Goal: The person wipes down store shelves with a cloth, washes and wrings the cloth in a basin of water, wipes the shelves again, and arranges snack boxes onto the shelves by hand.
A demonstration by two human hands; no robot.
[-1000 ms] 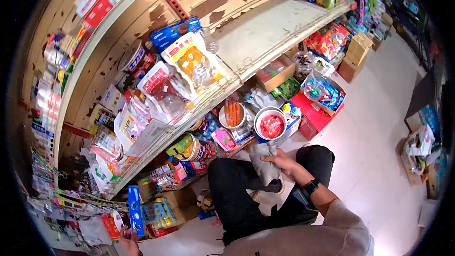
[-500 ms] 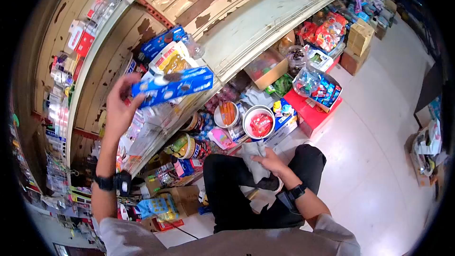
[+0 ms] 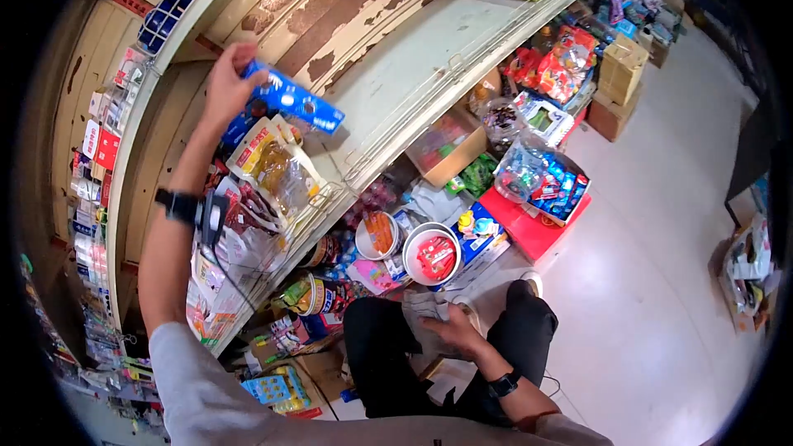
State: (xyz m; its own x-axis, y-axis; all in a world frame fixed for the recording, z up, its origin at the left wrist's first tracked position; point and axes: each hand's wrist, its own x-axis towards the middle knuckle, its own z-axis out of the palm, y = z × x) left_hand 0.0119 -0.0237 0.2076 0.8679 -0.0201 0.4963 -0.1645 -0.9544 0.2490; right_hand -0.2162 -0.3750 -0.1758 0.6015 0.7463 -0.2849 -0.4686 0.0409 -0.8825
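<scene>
My left hand (image 3: pixel 230 89) grips one end of a long blue biscuit box (image 3: pixel 296 103), raised over the back of the shelf (image 3: pixel 396 66). Just below it on the shelf lies a yellow and white snack pouch (image 3: pixel 273 157), with more blue packaging partly hidden behind. Down by my knees, my right hand (image 3: pixel 458 332) has its fingers closed on a crumpled grey cloth (image 3: pixel 423 314). Close above the cloth stands a white tub (image 3: pixel 408 258) of red packets. A second white tub (image 3: pixel 361 241) with orange packets is beside it.
A wire guard (image 3: pixel 450 73) edges the shelf front. Under it sit a cardboard box (image 3: pixel 453 161) and a red box (image 3: pixel 529 227) bearing an open carton of blue sweets. Cardboard boxes (image 3: pixel 621 70) stand farther along the floor. Bagged goods fill the shelf's left part.
My left hand has carried the blue biscuit box up toward the shelf's back panel. My right hand, still with the cloth, is lower in view. The view has shifted slightly.
</scene>
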